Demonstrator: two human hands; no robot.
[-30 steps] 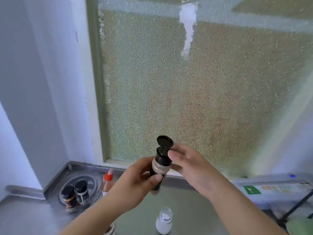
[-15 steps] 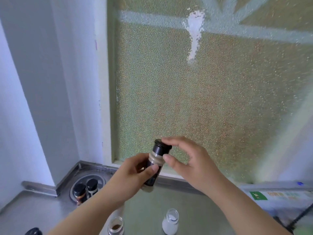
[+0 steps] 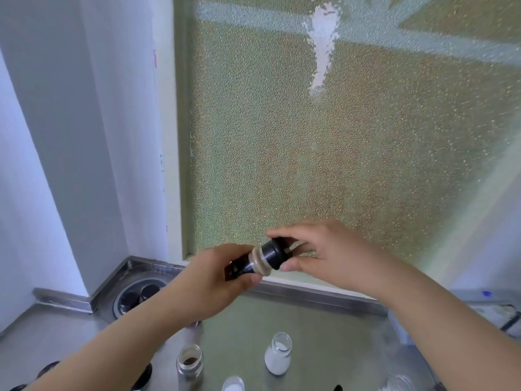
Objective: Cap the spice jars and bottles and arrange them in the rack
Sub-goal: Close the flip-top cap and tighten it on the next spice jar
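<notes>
Above the counter [image 3: 324, 328], both hands grip the tilted spice jar [image 3: 253, 263], cap [image 3: 272, 251] pointing up-right

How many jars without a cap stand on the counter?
3: brown-spice jar at left, white-powder jar at right, another white one at the bottom edge. More may be hidden.

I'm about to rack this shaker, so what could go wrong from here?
1. The shaker is tilted almost sideways between the left hand and right hand. If its black cap isn't fully snapped shut, spice could spill.
2. Open jars stand uncapped on the counter right under both forearms. Lowering the arms could knock one over.
3. The rack in the corner is half hidden by the left arm, so placing may be awkward.
</notes>
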